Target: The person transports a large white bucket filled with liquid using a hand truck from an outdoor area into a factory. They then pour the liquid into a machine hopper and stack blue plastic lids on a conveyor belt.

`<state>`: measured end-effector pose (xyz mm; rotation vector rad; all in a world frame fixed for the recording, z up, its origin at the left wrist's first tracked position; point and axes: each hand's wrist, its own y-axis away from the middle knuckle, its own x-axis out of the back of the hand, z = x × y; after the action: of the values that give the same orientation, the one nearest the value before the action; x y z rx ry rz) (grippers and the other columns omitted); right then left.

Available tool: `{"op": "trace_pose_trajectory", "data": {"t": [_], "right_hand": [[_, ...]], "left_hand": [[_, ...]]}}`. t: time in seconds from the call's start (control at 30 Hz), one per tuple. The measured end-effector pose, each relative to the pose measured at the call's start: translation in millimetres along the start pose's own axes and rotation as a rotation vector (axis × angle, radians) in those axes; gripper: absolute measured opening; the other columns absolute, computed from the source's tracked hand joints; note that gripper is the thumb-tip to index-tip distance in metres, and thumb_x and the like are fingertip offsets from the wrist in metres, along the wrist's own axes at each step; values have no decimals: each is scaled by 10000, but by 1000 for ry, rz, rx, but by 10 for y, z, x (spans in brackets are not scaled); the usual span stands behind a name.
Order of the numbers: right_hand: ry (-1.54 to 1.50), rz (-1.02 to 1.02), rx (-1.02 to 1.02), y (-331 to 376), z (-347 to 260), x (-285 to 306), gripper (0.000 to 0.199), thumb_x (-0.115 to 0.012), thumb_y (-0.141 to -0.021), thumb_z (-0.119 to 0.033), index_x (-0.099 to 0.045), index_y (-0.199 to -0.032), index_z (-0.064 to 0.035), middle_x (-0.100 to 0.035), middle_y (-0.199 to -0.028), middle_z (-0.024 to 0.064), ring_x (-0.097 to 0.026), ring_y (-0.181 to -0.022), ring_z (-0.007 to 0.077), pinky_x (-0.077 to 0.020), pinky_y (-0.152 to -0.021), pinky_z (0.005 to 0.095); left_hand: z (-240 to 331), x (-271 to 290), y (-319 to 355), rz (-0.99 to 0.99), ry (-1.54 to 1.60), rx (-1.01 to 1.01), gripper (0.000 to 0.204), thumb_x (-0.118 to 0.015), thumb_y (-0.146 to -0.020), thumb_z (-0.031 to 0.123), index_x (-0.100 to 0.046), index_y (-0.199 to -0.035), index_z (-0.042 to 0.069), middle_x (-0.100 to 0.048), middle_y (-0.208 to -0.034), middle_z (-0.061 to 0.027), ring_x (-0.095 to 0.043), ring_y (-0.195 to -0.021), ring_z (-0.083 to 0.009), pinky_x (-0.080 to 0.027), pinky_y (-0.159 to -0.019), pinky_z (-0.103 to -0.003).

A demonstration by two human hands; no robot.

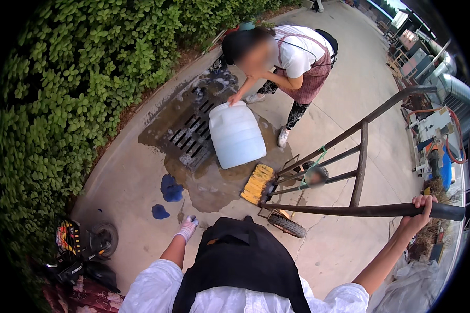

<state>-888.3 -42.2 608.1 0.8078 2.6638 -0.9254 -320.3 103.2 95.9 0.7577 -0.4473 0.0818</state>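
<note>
My right hand (422, 208) is closed round the dark handle end of a metal hand truck (361, 167), which leans toward me on its two wheels. Its toe plate is wrapped in yellow material (258, 183) and lies by a large white plastic drum (237, 134). My left hand (188, 225), in a pale glove, hangs low over the concrete with its fingers curled and nothing seen in them. Across from me a person (304, 65) bends over the drum, one hand (235, 99) on its top edge. The drum rests tilted, with bluish liquid showing through its wall.
A slotted drain grate (190, 136) lies in wet, foamy ground left of the drum. Two dark blue patches (171, 188) mark the concrete. Hedges (89, 78) border the left, with a parked scooter (83, 250) below. Pipes and equipment (433, 135) line the right.
</note>
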Motion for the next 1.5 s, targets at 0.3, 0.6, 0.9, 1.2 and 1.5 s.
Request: {"op": "trace_pose_trajectory", "data": {"t": [0.3, 0.6, 0.9, 1.2, 1.5], "right_hand": [[34, 31, 14, -2, -23, -50, 121, -544, -849, -67, -444, -915, -81, -391, -680, -1, -373, -576, 90, -358, -583, 243], [47, 27, 11, -16, -4, 17, 105, -546, -848, -66, -443, -869, -67, -395, -678, 6, -383, -583, 102, -372, -594, 249], [19, 25, -41, -84, -30, -7, 99, -545, -845, -53, -454, -807, -55, -398, -679, 15, -384, -613, 131, -378, -640, 282], [18, 23, -51, -139, -14, 91, 95, -544, -846, -55, -455, -815, -54, -402, -678, 15, -386, -607, 129, -381, -633, 283], [6, -5, -35, 23, -31, -356, 92, -544, -847, -58, -456, -823, -54, -406, -678, 15, -389, -602, 128, -385, -626, 283]], "left_hand": [[402, 376, 540, -229, -850, 185, 430, -539, -779, 328, -579, -1129, 83, -575, -1153, -154, -560, -1056, -280, -438, -869, -364], [3472, 1142, 1424, 5, -1056, -442, 236, -580, -772, 295, -607, -854, 75, -632, -780, -117, -616, -777, -277, -459, -678, -406], [4689, 1526, 3256, -208, -949, -1718, 203, -613, -724, 190, -607, -768, -8, -588, -662, -137, -596, -652, -280, -448, -633, -399], [4374, 1491, 3527, -369, -1032, -1716, 220, -611, -728, 207, -611, -791, -4, -594, -670, -144, -602, -662, -282, -454, -639, -402], [4463, 1467, 3492, -387, -1027, -1706, 239, -609, -731, 224, -615, -813, 0, -599, -678, -151, -607, -672, -284, -460, -645, -405]]}}
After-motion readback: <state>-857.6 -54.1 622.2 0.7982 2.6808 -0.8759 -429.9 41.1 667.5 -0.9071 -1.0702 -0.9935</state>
